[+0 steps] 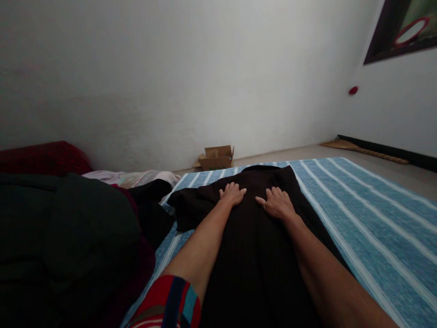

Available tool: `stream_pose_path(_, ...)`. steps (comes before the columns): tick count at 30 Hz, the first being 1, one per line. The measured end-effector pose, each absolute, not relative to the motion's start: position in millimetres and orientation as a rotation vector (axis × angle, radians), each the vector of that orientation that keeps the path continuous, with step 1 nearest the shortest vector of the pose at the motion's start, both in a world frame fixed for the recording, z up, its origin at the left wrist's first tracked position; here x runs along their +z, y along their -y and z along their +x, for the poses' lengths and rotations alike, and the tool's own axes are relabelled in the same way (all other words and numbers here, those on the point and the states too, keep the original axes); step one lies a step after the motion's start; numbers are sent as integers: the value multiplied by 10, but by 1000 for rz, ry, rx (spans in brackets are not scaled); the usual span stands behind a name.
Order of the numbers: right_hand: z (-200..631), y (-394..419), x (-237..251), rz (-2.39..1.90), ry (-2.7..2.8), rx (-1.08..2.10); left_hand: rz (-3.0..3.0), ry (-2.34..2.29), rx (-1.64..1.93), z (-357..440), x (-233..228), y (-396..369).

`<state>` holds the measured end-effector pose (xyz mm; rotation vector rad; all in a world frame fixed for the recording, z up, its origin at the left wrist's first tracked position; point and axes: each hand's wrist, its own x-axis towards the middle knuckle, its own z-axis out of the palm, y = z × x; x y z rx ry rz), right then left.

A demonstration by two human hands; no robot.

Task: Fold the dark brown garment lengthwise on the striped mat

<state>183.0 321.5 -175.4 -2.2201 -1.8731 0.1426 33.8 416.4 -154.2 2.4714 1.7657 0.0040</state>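
Note:
A black garment [256, 255] lies spread out on a blue and white striped sheet [362, 205], its far edge near the sheet's far side. One sleeve-like part of the garment sticks out to the left. My left hand [232, 194] rests palm down on the upper part of the cloth, fingers stretched. To its right, my right hand [277, 203] also lies flat on the garment, thumb spread toward the left hand. Both hands touch the fabric without gripping it. Part of the garment's right side is hidden under my right forearm.
A heap of dark clothes [68, 237] fills the left side, with a red cloth [44, 157] behind it. Beyond the sheet, an open cardboard box [215, 160] stands by the wall. A broom-like straw object [365, 149] lies on the floor at the right.

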Motion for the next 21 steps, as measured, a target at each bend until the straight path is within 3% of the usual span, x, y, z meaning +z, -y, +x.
stream_pose_path(6,1837,-3216,-1738,-2230,1888,173,2552,-1719,129,583,-1526,-4111)
stream_pose_path(21,1837,-3206,-1726,-2204,1855,134,2425,-1782,37,448,-1619,-4379)
